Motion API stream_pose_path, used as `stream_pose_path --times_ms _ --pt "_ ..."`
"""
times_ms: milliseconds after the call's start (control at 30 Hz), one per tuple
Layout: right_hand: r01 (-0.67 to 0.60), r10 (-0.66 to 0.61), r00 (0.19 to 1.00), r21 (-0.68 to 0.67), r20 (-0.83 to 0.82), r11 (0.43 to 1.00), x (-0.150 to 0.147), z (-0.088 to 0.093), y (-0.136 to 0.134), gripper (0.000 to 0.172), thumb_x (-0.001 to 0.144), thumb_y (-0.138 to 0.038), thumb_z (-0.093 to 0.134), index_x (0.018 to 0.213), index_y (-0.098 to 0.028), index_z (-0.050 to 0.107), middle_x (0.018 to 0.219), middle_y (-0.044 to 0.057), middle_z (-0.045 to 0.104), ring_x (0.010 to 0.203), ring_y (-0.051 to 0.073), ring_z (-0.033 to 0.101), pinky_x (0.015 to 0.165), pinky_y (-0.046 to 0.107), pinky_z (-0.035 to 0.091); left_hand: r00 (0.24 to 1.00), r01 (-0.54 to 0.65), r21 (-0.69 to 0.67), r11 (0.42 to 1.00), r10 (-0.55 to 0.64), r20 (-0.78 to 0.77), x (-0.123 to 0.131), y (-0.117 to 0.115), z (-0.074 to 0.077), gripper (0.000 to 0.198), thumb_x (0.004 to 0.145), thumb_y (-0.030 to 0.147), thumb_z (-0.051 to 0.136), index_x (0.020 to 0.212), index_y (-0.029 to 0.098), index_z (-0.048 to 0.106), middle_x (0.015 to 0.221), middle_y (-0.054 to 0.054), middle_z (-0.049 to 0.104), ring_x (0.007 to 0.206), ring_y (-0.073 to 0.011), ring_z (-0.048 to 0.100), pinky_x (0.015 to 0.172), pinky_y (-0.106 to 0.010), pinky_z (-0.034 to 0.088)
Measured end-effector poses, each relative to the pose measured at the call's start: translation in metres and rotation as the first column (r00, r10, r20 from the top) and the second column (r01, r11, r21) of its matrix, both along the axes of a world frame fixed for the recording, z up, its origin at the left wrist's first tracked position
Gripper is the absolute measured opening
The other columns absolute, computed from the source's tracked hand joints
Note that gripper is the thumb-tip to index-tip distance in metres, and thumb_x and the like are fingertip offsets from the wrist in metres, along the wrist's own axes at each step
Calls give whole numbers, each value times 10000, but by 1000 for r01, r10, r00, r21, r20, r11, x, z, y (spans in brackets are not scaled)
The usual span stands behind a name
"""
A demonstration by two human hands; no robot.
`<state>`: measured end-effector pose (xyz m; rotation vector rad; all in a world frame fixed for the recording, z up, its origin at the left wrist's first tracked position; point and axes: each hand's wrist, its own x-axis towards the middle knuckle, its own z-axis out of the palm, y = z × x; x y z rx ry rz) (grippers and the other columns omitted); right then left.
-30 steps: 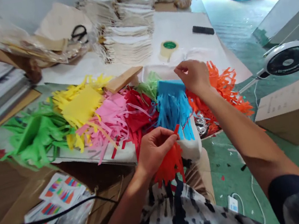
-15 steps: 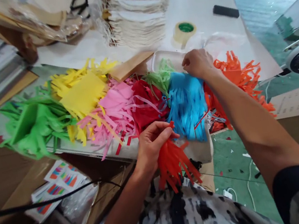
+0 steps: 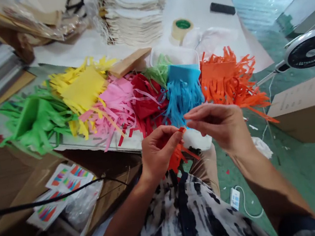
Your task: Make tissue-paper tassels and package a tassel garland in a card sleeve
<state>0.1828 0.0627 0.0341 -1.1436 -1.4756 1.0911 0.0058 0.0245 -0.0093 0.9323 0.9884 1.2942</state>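
Observation:
My left hand (image 3: 161,149) pinches the rolled top of an orange fringed tassel (image 3: 178,159), whose strips hang below the fingers. Just right of it, my right hand (image 3: 222,125) has thumb and fingertips brought close together; whatever they hold, if anything, is too small to make out. Behind the hands, blue fringe (image 3: 184,89) and orange fringe (image 3: 219,75) lie at the table edge. Farther left are dark red (image 3: 145,100), pink (image 3: 118,100), yellow (image 3: 84,90) and green fringe (image 3: 36,118).
A clear plastic tray (image 3: 192,53) and tape roll (image 3: 181,29) are beyond the fringes, near a dark phone-like object (image 3: 222,8). White stacks (image 3: 134,17) and scissors (image 3: 75,5) lie farther back. A fan (image 3: 312,51) and cardboard box (image 3: 310,108) stand at the right.
My right hand has moved from the plastic tray down and toward me, close to my left hand. My left hand keeps hold of the orange tassel. The view has shifted slightly.

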Motion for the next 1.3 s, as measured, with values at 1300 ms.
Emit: stream_pose_path --times_ms 1300 --pt "37 -68 993 -289 -98 957 26 -29 -69 213 835 -416 865 940 -246 789 874 11 763 713 127 665 565 231 507 971 36 215 976 16 -238 31 -34 1 190 908 264 797 1006 206 646 921 -7 714 855 -130 733 799 -236 609"
